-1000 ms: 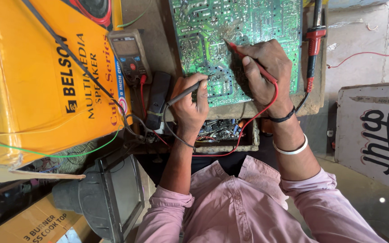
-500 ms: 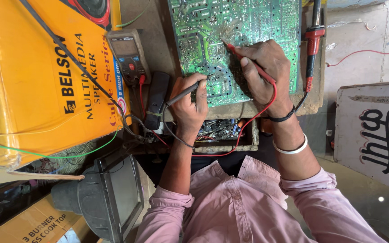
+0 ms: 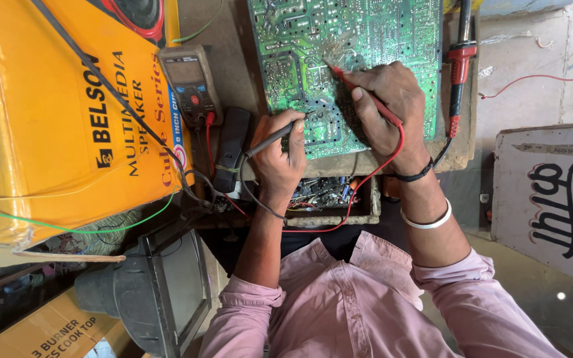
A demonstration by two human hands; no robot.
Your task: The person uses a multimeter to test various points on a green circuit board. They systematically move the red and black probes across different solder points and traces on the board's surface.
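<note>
The left hand [image 3: 280, 149] is closed around a black multimeter probe [image 3: 270, 139], whose tip is set against the lower edge of the green circuit board [image 3: 300, 59]. The right hand [image 3: 389, 106] is clenched on a red multimeter probe [image 3: 359, 89], held like a pen with its tip pressed onto the solder side near the board's middle. A large yellow speaker carton [image 3: 54, 126] is seen at the left, resting against the bench [image 3: 223, 26]. The circuit board is laid flat on the bench in front of the person, partly covered by both hands. A small grey television set [image 3: 160, 292] is placed below the carton. A digital multimeter [image 3: 190, 83] is set between the carton and the board, with red and black leads running from it toward the hands. A red-handled soldering iron [image 3: 460, 63] is laid just beside the board's right edge.
</note>
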